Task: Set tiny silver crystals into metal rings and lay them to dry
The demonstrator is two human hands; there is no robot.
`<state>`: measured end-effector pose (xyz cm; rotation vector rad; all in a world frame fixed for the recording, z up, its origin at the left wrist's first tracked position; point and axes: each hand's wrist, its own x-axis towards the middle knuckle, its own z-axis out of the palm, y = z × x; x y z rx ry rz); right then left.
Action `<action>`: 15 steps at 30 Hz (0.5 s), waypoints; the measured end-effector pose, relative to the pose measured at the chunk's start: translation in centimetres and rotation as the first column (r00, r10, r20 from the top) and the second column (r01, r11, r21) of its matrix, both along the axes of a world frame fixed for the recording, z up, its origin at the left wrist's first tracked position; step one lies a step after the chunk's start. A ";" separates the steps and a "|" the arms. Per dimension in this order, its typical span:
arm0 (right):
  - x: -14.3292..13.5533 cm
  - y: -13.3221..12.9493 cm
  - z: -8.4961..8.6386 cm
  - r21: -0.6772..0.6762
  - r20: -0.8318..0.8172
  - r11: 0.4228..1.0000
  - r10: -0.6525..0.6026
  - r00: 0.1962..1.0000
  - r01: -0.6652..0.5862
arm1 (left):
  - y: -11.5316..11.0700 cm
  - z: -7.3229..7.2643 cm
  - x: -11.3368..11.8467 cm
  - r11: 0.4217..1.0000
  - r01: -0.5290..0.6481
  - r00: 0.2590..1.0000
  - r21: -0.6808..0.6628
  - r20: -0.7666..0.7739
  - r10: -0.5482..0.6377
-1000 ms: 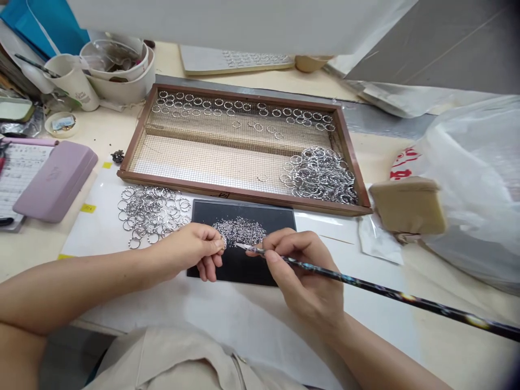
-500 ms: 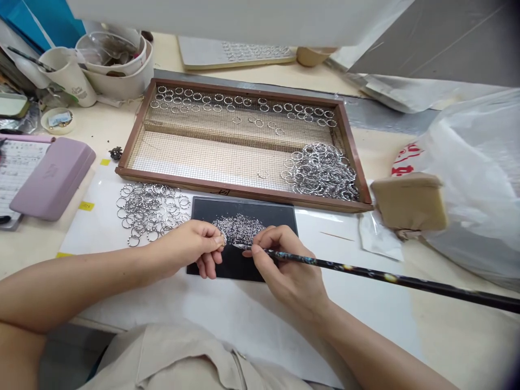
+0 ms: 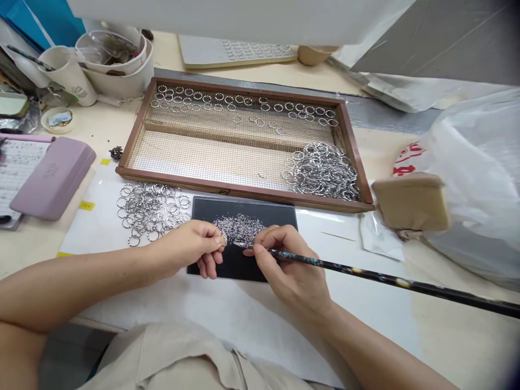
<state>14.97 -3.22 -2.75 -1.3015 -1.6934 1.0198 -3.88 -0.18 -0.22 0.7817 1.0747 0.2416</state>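
My left hand [image 3: 203, 246] is closed, pinching a small ring [image 3: 223, 238] between thumb and forefinger; most of the ring is hidden by the fingers. In my right hand [image 3: 288, 265] is a long, dark patterned pen-like stick [image 3: 345, 267], held like a pencil. Its pale pointed tip lies just right of the ring, a small gap apart. Both hands are over a black board [image 3: 239, 265]. Tiny shiny beads or stones [image 3: 239, 225] are scattered on the board behind the fingertips. A loose pile of silvery rings [image 3: 150, 208] lies left of the board.
Behind the board stands a wood-framed mesh tray [image 3: 203, 154] with rows of rings and a heap of rings [image 3: 325, 170] at its right. A tan block [image 3: 410, 203] and a white plastic bag [image 3: 479, 189] are on the right. A mauve case [image 3: 52, 179] lies at left.
My right hand and the stick have shifted very slightly to the right, the tip staying close to the ring. My left hand keeps its pinch in place.
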 end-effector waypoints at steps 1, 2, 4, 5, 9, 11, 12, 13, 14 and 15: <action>0.0 0.0 0.1 0.004 -0.017 1.000 -0.005 1.000 0.005 | 0.0 0.0 0.0 1.000 -0.001 1.000 0.002 0.000 0.001; -0.1 0.0 0.1 0.010 -0.039 1.000 -0.010 0.999 0.011 | 0.0 0.0 0.0 1.000 -0.002 1.000 0.001 -0.002 0.002; -0.2 0.0 0.3 0.028 -0.108 1.000 -0.010 0.994 0.013 | -0.1 0.1 0.0 1.000 -0.009 1.000 0.000 -0.010 0.009; -0.2 -0.1 0.5 0.040 -0.153 0.999 -0.003 0.988 0.010 | -0.1 0.1 0.0 1.000 -0.012 1.000 -0.001 -0.011 0.012; -0.4 -0.4 1.4 0.095 -0.260 0.995 0.030 0.965 -0.006 | -0.1 -0.2 0.0 1.000 -0.019 1.000 -0.003 0.006 0.019; -0.4 -0.5 1.8 0.121 -0.240 0.993 0.045 0.970 -0.016 | -0.1 -0.3 0.0 1.000 -0.021 1.000 -0.004 0.010 0.021; -0.4 -0.6 1.9 0.132 -0.223 0.991 0.050 0.973 -0.021 | -0.2 -0.4 0.0 1.000 -0.021 1.000 -0.004 0.011 0.021; -0.4 -0.6 2.1 0.143 -0.208 0.989 0.057 0.977 -0.027 | -0.2 -0.4 0.0 1.000 -0.018 1.000 -0.003 0.011 0.018; -0.4 -0.6 2.1 0.154 -0.193 0.988 0.060 0.979 -0.031 | -0.2 -0.4 0.0 1.000 -0.013 1.000 0.001 0.010 0.013; -0.4 -0.6 2.2 0.163 -0.179 0.986 0.063 0.982 -0.034 | -0.2 -0.4 0.0 1.000 -0.008 1.000 0.004 0.008 0.008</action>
